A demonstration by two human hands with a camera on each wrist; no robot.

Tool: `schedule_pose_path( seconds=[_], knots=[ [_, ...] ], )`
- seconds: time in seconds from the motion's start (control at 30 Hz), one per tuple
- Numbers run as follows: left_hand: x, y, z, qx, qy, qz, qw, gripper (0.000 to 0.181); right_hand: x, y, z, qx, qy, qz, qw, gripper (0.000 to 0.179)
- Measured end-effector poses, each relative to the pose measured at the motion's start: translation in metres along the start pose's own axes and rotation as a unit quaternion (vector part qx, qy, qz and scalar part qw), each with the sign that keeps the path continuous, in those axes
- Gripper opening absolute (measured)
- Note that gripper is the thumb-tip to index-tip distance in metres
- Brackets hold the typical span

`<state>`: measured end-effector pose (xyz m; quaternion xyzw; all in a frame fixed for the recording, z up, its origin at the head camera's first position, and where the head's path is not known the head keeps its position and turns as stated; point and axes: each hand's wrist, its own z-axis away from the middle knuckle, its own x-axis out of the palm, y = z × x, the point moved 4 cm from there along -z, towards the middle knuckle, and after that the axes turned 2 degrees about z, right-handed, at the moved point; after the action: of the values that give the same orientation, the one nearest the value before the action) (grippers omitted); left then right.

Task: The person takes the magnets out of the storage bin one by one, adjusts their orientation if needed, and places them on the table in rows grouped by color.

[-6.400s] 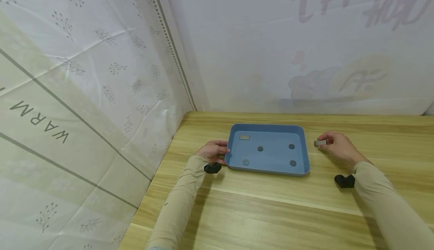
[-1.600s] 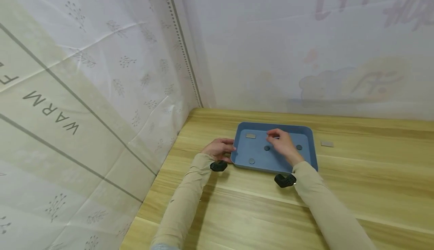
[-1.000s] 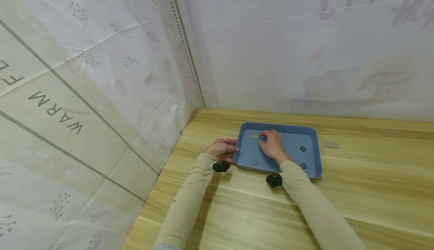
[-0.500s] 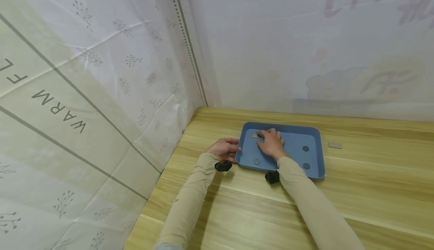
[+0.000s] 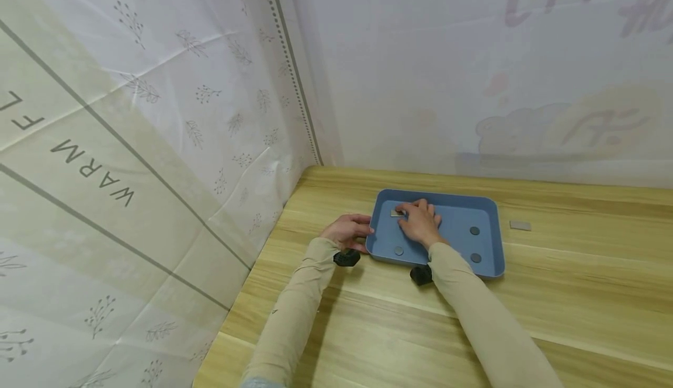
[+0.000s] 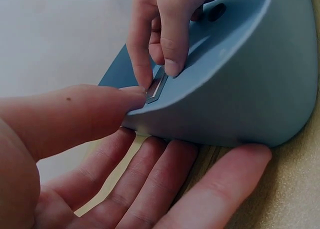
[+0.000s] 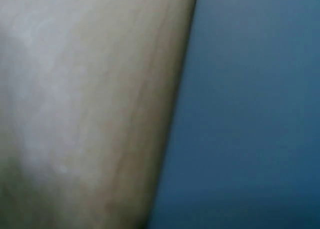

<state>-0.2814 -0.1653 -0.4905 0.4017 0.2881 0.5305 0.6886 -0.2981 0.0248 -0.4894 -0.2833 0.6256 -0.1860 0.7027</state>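
Observation:
The shallow blue tray (image 5: 447,224) lies on the wooden table. My left hand (image 5: 347,232) grips its left end: in the left wrist view one finger rests on the rim and other fingers reach under or against the outer wall. Inside the tray, my right hand (image 5: 420,221) pinches a small flat silver rectangular block (image 5: 396,213) at the back left. The left wrist view has a finger and thumb on either side of this block (image 6: 156,88). Grey round discs lie in the tray: one at front left (image 5: 399,251), a back right disc (image 5: 475,231) and a front right disc (image 5: 475,257). Skin and blue blur fill the right wrist view.
A second flat rectangular block (image 5: 520,225) lies on the table (image 5: 578,271) just right of the tray. Printed cloth (image 5: 173,113) hangs along the left and the back of the table. Black wrist cameras (image 5: 347,257) sit under both wrists.
My right hand has let go of the second block right of the tray, moved left over the tray and taken hold of the back-left block, covering a middle disc. The left hand stays at the tray.

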Motion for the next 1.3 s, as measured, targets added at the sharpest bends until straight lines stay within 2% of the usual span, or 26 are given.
schedule_pose_path(
  seconds=[0.2,0.63,1.3],
  knots=[
    [-0.0002,-0.0005,-0.0007,0.000,-0.004,-0.004,1.0000,0.050,-0.0024,0.0019,0.0012,0.013,0.000,-0.025,0.9996,0.029],
    [-0.0003,-0.0009,-0.0005,-0.001,-0.002,-0.008,1.0000,0.053,-0.0041,0.0028,0.0012,0.012,0.008,-0.039,0.9991,0.024],
    [0.0004,-0.0011,-0.0009,0.002,0.001,-0.007,1.0000,0.051,-0.0043,0.0017,-0.0015,0.027,-0.012,-0.015,0.9994,0.023]
  ],
)
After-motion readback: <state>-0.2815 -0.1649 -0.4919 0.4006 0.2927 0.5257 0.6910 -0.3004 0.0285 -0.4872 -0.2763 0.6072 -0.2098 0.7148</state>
